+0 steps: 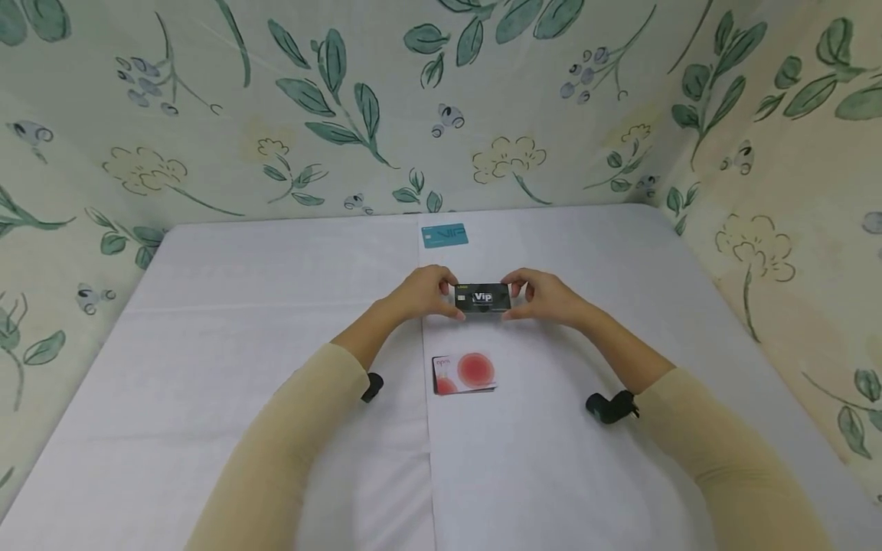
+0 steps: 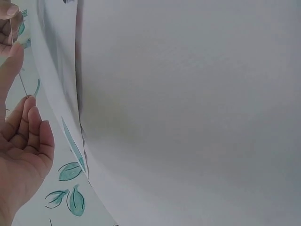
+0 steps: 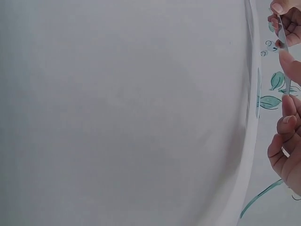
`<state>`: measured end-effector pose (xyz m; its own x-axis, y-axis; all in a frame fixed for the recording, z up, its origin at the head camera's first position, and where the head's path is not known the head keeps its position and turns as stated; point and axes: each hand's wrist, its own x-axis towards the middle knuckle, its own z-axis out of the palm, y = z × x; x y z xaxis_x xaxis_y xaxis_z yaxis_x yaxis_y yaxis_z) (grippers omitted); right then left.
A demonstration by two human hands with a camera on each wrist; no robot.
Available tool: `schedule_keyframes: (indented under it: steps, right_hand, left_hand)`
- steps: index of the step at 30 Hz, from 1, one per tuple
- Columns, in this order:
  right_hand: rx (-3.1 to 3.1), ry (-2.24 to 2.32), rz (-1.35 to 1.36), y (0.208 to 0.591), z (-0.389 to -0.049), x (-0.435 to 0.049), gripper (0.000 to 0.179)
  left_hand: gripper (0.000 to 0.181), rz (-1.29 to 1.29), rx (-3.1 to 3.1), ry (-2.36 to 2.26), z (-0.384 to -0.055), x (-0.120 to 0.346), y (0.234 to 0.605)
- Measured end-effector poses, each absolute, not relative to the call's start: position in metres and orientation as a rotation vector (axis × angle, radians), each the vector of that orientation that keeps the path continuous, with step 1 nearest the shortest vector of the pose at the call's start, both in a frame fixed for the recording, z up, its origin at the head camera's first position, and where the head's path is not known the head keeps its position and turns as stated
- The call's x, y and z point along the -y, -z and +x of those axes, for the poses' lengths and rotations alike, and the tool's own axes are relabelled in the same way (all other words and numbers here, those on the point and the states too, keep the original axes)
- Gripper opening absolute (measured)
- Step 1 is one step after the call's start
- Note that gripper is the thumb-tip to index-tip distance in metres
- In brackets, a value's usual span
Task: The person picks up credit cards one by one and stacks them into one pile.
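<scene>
A black card [image 1: 482,298] with "Vip" printed on it is held up between both hands in the head view. My left hand [image 1: 423,294] pinches its left end between thumb and fingers. At the opposite end, my right hand [image 1: 549,297] pinches it the same way. Seen edge-on, the card [image 2: 23,86] is a thin line at the left hand [image 2: 23,141] in the left wrist view. The right wrist view also shows the card's edge [image 3: 288,85] at the right hand's fingertips [image 3: 289,106].
A blue-green card [image 1: 444,236] lies behind the hands near the table's far edge. Closer in, a white card with red circles [image 1: 475,371] lies over a dark one, whose edge peeks out. White cloth covers the table [image 1: 276,383]; leaf-patterned fabric [image 1: 386,115] hangs behind.
</scene>
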<state>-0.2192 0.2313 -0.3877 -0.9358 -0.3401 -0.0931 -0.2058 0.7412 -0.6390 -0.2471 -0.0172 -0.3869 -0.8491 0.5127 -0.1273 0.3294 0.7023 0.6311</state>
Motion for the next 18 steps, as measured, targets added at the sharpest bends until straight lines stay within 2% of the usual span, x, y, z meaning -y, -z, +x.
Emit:
schedule_keyframes:
  steps: [18]
  right_hand:
    - [-2.720, 0.970, -0.543, 0.384, -0.195, -0.212, 0.060]
  left_hand:
    - [0.059, 0.628, -2.638, -0.859, -0.213, 0.037, 0.383]
